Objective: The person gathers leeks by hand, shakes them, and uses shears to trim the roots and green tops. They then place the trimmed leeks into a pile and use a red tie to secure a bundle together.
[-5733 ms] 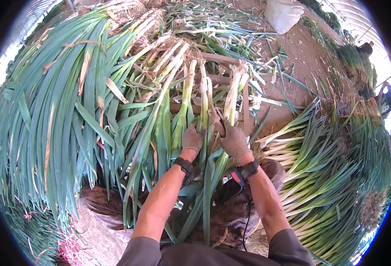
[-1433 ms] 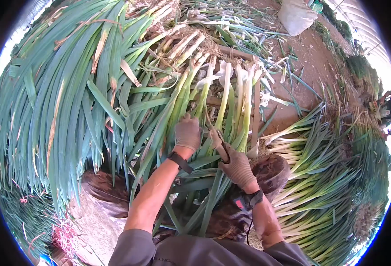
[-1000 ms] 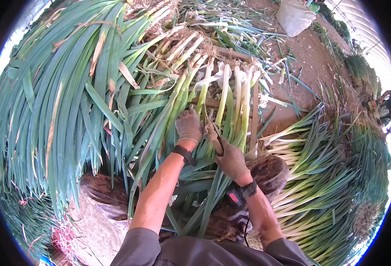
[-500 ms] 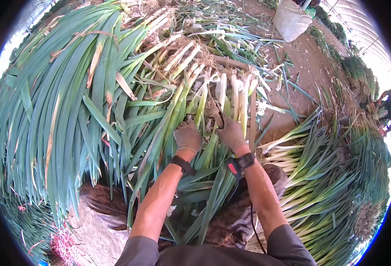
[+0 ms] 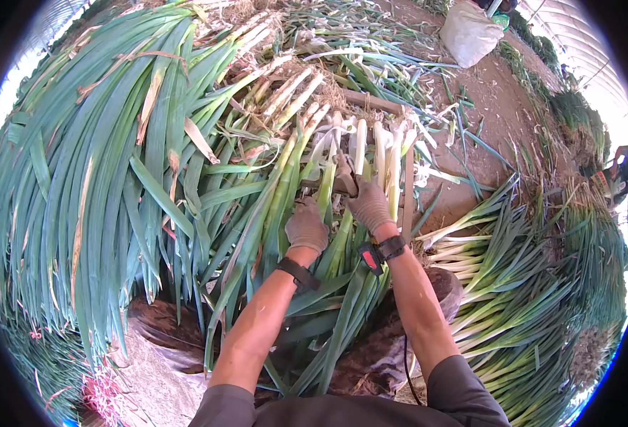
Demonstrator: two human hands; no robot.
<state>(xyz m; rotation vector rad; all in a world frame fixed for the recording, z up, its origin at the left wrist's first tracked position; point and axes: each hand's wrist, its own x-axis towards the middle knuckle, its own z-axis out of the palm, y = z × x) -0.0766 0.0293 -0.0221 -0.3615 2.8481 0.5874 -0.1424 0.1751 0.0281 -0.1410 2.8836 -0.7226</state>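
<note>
Both hands wear tan gloves. My left hand [image 5: 306,225] is closed at a green onion stalk [image 5: 326,186] in the middle; its fingertips are partly hidden. Just to the right, my right hand [image 5: 371,206] is closed around a dark-edged tool, perhaps a knife [image 5: 344,178], whose exact shape is hard to make out. Pale, peeled-looking stalks [image 5: 380,153] stand side by side beyond my right hand, their white ends pointing away from me. Unpeeled stalks with roots [image 5: 285,96] lie up and to the left.
A large heap of long green leaves [image 5: 93,164] fills the left side. Pale-stemmed onions [image 5: 506,285] lie in rows at right. A wooden frame bar [image 5: 408,185] runs beside the central stalks. A white sack [image 5: 469,34] sits at the back, with pink ties [image 5: 104,391] at lower left.
My left hand has moved slightly down and right. My right hand has shifted slightly right, and the tool now shows more clearly between the stalks.
</note>
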